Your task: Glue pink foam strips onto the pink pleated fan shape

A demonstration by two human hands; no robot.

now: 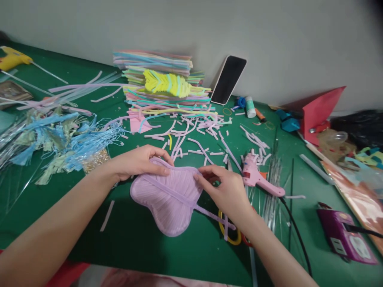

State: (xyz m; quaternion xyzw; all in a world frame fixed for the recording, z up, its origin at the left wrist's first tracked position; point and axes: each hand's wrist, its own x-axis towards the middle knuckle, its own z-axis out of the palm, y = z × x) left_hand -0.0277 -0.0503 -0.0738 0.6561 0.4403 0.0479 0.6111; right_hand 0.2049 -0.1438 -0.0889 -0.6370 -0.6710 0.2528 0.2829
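A lilac lobed craft piece (167, 199), made of pipe cleaners laid side by side with a rim around it, is held above the green table. Across it runs a strip that continues as a thin stem to the lower right. My left hand (140, 161) is closed on its upper edge, thumb on top and fingers behind. At the upper right corner, my right hand (226, 189) pinches the rim between thumb and fingertips. Scissors with yellow and red handles (235, 240) lie partly hidden under my right wrist. A pink glue gun (260, 177) rests just right of that hand.
Cut lilac pipe-cleaner pieces (206, 151) litter the table (125, 255). Bundled pipe cleaners (152, 61) and a phone (229, 79) stand at the back. Blue raffia-like strands (80, 135) and a yellow glue gun (14, 59) are left; a purple power block (345, 235) is right.
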